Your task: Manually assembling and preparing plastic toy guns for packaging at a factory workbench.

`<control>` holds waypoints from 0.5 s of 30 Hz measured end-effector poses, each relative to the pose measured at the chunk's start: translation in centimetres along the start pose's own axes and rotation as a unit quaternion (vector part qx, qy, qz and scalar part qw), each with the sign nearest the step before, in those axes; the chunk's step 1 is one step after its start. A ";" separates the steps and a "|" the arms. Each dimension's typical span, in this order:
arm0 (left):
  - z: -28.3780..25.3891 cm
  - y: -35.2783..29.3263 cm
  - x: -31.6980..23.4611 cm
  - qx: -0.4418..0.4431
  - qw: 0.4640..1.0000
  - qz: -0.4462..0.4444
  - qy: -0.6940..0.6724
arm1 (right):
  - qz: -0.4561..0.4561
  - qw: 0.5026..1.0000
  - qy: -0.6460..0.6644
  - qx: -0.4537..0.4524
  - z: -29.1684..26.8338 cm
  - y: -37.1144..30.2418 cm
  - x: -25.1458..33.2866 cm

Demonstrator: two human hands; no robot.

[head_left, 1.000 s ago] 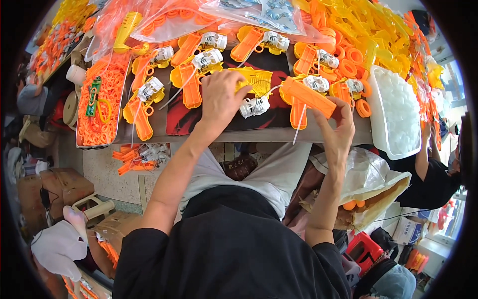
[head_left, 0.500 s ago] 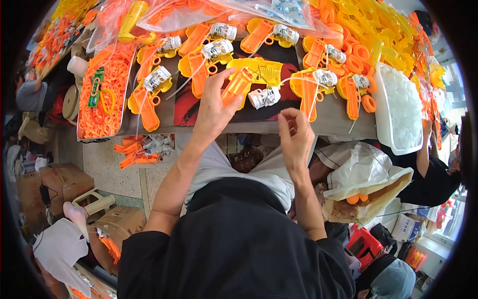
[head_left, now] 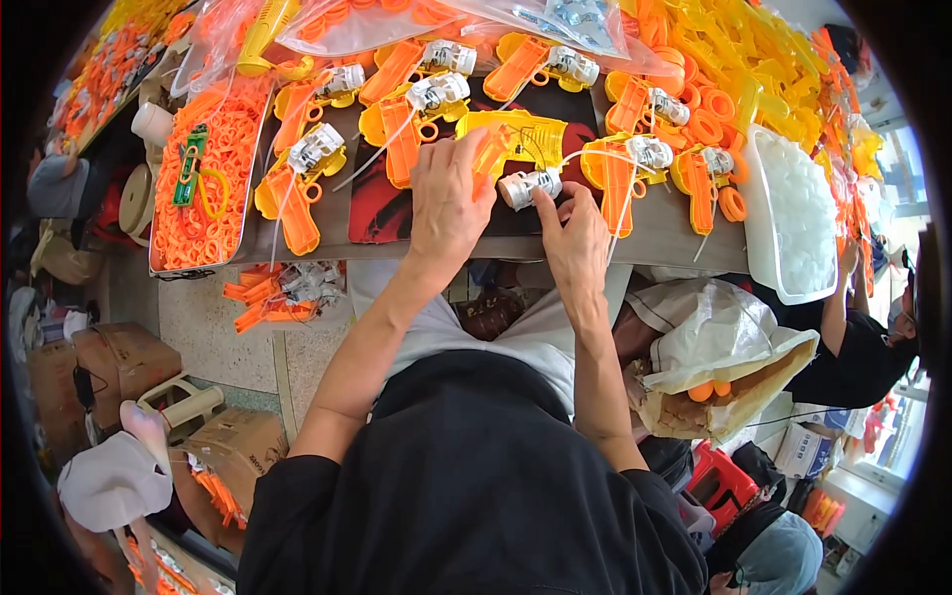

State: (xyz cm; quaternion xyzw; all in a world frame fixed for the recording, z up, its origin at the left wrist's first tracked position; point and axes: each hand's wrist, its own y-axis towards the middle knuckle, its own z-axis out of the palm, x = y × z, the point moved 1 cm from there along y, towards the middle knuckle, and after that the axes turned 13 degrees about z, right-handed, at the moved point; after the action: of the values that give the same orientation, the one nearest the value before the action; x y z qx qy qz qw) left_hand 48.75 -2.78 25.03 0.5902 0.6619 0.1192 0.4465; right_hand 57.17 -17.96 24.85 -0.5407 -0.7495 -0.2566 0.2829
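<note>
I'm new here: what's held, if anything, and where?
Left hand: orange piece, by its left side. Right hand: touching the white cylinder at its right end; grip unclear.

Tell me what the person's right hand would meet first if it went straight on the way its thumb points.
The right hand would likely meet the white, roughly cylindrical plastic part first. It sits right by the thumb tip; whether they already touch is hard to judge here.
</note>
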 end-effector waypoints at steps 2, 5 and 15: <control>0.8 -0.5 0.2 0.014 0.993 -0.007 0.119 | 0.029 0.999 -0.026 0.024 0.1 0.3 0.4; 0.7 -0.4 -0.4 0.026 0.988 -0.014 0.152 | -0.011 0.998 0.028 -0.052 0.7 -0.1 0.4; -1.2 -0.3 0.6 0.134 0.977 0.038 0.159 | -0.044 0.992 -0.114 0.027 -3.5 5.1 4.0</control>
State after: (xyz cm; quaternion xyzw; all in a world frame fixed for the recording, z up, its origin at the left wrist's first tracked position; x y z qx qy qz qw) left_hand 47.70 -1.94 25.23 0.6431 0.7112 0.1385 0.2480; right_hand 61.55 -16.25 30.48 -0.5251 -0.8066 -0.1848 0.1986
